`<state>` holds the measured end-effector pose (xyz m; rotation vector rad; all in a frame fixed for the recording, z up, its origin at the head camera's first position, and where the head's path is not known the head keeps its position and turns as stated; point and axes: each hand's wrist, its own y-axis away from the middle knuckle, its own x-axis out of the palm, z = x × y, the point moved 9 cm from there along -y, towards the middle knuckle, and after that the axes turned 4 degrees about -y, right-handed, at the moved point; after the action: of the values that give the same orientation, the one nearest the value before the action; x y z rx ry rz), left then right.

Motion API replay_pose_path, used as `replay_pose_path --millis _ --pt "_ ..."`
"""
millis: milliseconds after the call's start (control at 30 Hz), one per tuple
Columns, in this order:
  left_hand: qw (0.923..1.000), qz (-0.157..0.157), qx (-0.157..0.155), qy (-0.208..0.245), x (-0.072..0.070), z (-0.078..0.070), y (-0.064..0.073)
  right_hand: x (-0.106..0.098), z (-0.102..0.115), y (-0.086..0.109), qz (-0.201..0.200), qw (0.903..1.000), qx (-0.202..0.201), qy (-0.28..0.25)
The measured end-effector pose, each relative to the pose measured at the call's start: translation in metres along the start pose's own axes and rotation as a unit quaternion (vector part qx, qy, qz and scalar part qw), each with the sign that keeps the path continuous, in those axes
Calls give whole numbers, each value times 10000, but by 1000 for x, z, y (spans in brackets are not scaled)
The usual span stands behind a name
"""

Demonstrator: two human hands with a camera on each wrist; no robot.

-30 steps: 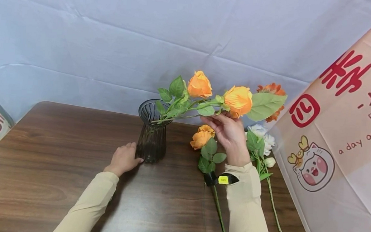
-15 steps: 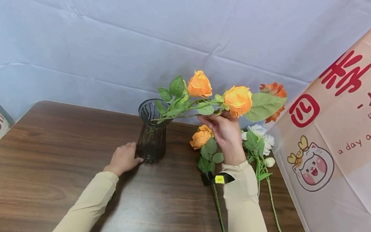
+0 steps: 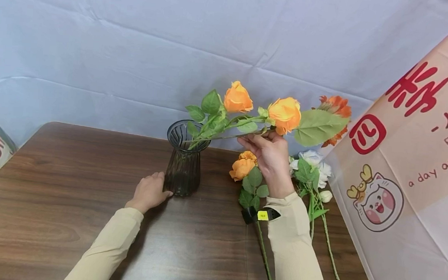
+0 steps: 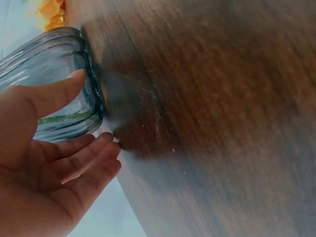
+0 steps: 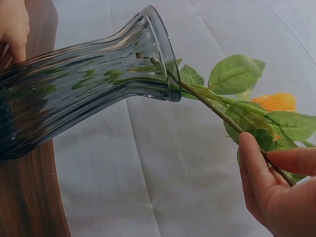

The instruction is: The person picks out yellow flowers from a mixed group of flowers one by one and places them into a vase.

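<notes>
A dark ribbed glass vase (image 3: pixel 182 172) stands upright on the table, with two orange roses (image 3: pixel 238 97) leaning out of its mouth to the right. My left hand (image 3: pixel 149 192) holds the vase low at its base, thumb (image 4: pixel 61 94) on one side and fingers on the other. To the right of the rim, my right hand (image 3: pixel 272 158) pinches a thin brown-green stem (image 5: pixel 219 113) between thumb and fingers. The tip of this stem is inside the vase mouth. Its orange-red flower (image 3: pixel 337 108) with a large leaf (image 3: pixel 320 127) points right, beyond the hand.
An orange flower (image 3: pixel 242 168) with a long stem lies on the table (image 3: pixel 67 198), partly under the right wrist strap. Further right lie white flowers (image 3: pixel 323 173) with green stems, beside a printed panel (image 3: pixel 414 149). A pale cloth (image 3: pixel 135 64) hangs behind the table.
My right hand has moved slightly left with the stem. The orange-red flower has swung right and up a little, and the roses have shifted slightly left. My left hand has stayed put.
</notes>
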<state>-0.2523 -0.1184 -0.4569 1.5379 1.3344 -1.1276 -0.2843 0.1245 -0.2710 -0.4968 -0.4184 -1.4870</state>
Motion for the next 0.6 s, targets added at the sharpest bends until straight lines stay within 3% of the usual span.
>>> replay_pose_path --millis 600 --pt "10000 -48 24 -36 1 0 0 8 0 -1 -33 9970 -249 728"
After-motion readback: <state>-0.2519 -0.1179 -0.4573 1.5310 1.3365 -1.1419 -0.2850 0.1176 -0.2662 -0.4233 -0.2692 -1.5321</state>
